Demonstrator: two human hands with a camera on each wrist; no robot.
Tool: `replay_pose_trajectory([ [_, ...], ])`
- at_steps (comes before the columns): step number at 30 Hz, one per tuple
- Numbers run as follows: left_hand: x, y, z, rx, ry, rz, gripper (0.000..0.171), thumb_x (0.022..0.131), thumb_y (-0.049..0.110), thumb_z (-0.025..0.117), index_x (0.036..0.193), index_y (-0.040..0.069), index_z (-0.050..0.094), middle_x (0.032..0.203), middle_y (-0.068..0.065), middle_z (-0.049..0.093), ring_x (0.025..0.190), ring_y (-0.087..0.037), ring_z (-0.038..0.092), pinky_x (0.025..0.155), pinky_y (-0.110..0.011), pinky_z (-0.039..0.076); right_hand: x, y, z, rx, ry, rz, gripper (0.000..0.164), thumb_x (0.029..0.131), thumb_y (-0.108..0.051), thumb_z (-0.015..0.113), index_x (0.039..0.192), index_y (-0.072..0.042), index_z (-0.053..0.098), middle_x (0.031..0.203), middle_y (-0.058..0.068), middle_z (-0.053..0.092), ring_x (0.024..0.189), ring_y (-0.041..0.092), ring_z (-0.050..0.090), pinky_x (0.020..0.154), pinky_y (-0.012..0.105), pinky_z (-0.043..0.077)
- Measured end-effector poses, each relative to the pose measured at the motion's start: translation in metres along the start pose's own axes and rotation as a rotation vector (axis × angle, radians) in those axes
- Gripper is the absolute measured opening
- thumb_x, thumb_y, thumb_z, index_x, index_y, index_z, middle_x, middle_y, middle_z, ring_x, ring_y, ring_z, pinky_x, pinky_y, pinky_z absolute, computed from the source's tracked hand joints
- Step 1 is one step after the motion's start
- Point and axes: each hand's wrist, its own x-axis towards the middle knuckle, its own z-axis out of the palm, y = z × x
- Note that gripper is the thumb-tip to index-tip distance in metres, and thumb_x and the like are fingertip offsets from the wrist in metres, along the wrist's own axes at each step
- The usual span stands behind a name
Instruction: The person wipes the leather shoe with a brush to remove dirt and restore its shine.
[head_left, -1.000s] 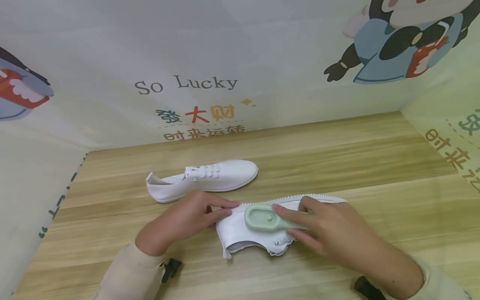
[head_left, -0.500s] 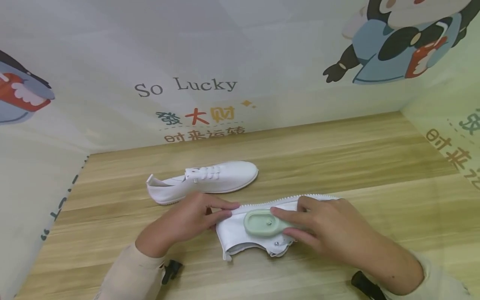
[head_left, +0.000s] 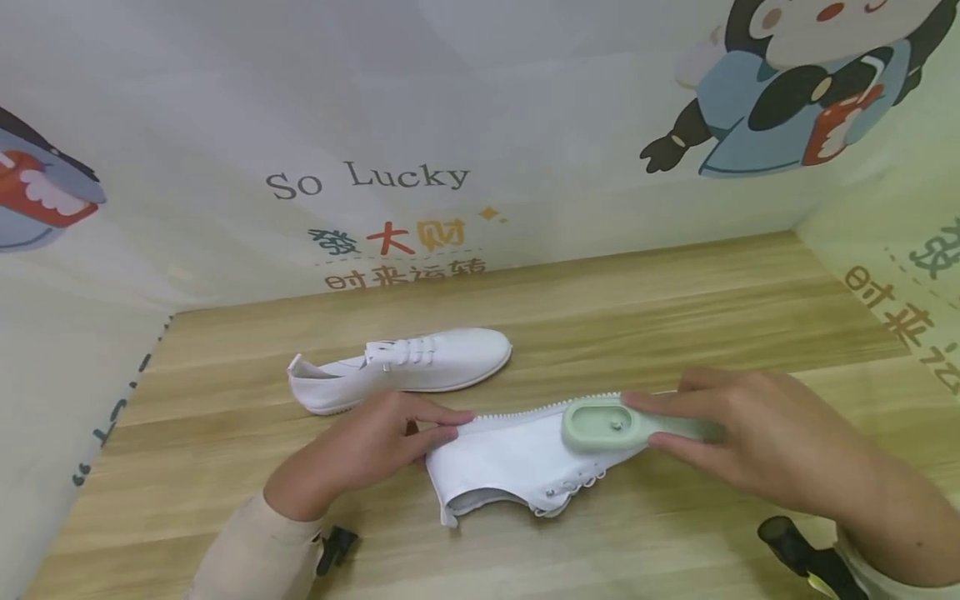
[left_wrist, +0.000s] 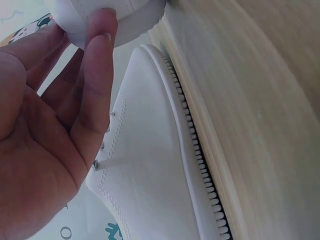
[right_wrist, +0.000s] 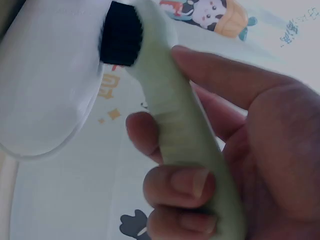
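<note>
A white lace-up shoe lies on its side on the wooden table, its ridged sole edge facing away and its opening toward me. My left hand pinches its heel end between thumb and fingers, as the left wrist view shows too. In my right hand is a light green shoe brush, held by its handle with the oval head over the shoe's side, toward the toe. From the right wrist, the dark bristles meet the white upper, and curled fingers wrap the green handle.
Behind the left hand a second white shoe stands upright on the table, toe to the right. Printed cloth walls enclose the back and both sides. Black wrist mounts sit close to the tabletop.
My right hand has slid the brush rightward along the shoe, from near the heel toward the toe. The left hand keeps its pinch at the heel.
</note>
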Motion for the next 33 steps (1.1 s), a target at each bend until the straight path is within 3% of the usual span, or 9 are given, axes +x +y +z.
replay_pose_trajectory([
  [5,0.002,0.002,-0.004,0.034,0.006,0.013,0.026,0.09,0.023,0.066,0.115,0.032,0.069,0.085,0.02,0.066,0.045,0.0,0.042,0.043,-0.02,0.036,0.003,-0.002,0.0,-0.003,0.0,-0.016,0.045,0.084,-0.03,0.07,0.125,-0.041,0.06,0.097,0.0,0.065,0.058,0.001,0.05,0.053,0.025,0.045],
  [7,0.003,0.003,-0.005,0.038,0.007,0.014,0.027,0.09,0.023,0.066,0.115,0.032,0.069,0.085,0.02,0.066,0.046,0.0,0.044,0.044,-0.02,0.036,0.004,-0.005,0.001,-0.01,0.009,-0.024,0.046,0.083,-0.027,0.07,0.126,-0.04,0.06,0.091,-0.004,0.062,0.052,-0.003,0.036,0.05,0.02,0.036],
  [14,0.002,0.003,-0.006,0.03,0.007,-0.005,0.026,0.091,0.023,0.065,0.115,0.032,0.069,0.078,0.017,0.065,0.046,-0.001,0.044,0.042,-0.021,0.036,0.009,-0.015,0.017,-0.024,0.06,-0.07,0.044,0.082,-0.026,0.069,0.124,-0.038,0.062,0.09,-0.002,0.061,0.052,-0.003,0.036,0.047,0.018,0.034],
  [26,0.0,0.0,-0.001,0.008,0.014,0.016,0.025,0.09,0.022,0.066,0.113,0.03,0.07,0.088,0.02,0.067,0.045,0.0,0.04,0.043,-0.021,0.037,0.013,-0.042,0.058,-0.033,0.077,-0.178,0.047,0.086,-0.031,0.067,0.132,-0.035,0.056,0.082,-0.01,0.049,0.055,-0.002,0.032,0.047,0.016,0.028],
  [33,0.0,0.0,-0.001,-0.006,0.006,0.026,0.026,0.09,0.021,0.066,0.114,0.029,0.07,0.095,0.017,0.069,0.046,0.0,0.046,0.044,-0.021,0.039,0.012,-0.054,0.082,-0.02,0.201,-0.278,0.051,0.085,-0.031,0.069,0.134,-0.032,0.055,0.083,-0.009,0.048,0.055,-0.001,0.035,0.049,0.016,0.031],
])
